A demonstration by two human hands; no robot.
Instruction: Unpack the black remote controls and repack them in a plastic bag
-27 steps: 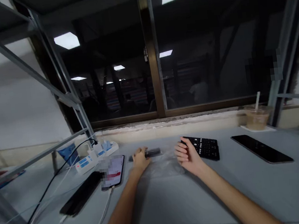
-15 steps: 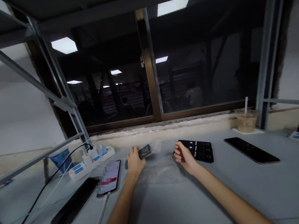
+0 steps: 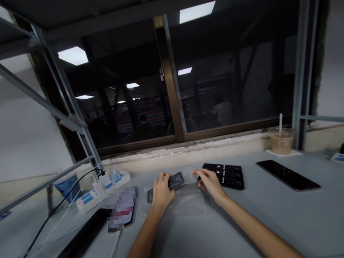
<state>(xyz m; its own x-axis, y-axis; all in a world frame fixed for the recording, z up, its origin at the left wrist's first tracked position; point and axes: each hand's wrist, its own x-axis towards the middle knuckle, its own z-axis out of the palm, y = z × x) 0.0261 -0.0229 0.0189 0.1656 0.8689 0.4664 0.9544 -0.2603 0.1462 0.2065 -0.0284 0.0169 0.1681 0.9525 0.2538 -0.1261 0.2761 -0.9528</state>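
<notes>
My left hand (image 3: 163, 191) is closed around a dark grey remote control (image 3: 176, 180), whose buttoned end sticks out to the right of the fingers. A dark end (image 3: 149, 195) shows left of that hand; whether it belongs to the same remote I cannot tell. Beneath and between my hands lies a crumpled clear plastic bag (image 3: 186, 204). My right hand (image 3: 211, 184) has its thumb and fingers bent together at the bag's right side, seemingly pinching its film. Just beyond it, several black remote controls (image 3: 231, 176) lie side by side.
On the left are a lit phone (image 3: 124, 211) and a dark phone (image 3: 82, 238), both with cables, plus a white power strip (image 3: 89, 199) and a blue cup (image 3: 68, 188). To the right lie another phone (image 3: 289, 175) and an iced drink (image 3: 282, 141). Metal posts (image 3: 303, 60) flank the window.
My left hand has shifted slightly right with the remote control. My right hand has uncurled from a loose fist, its fingers reaching left to the bag. The view has moved a little.
</notes>
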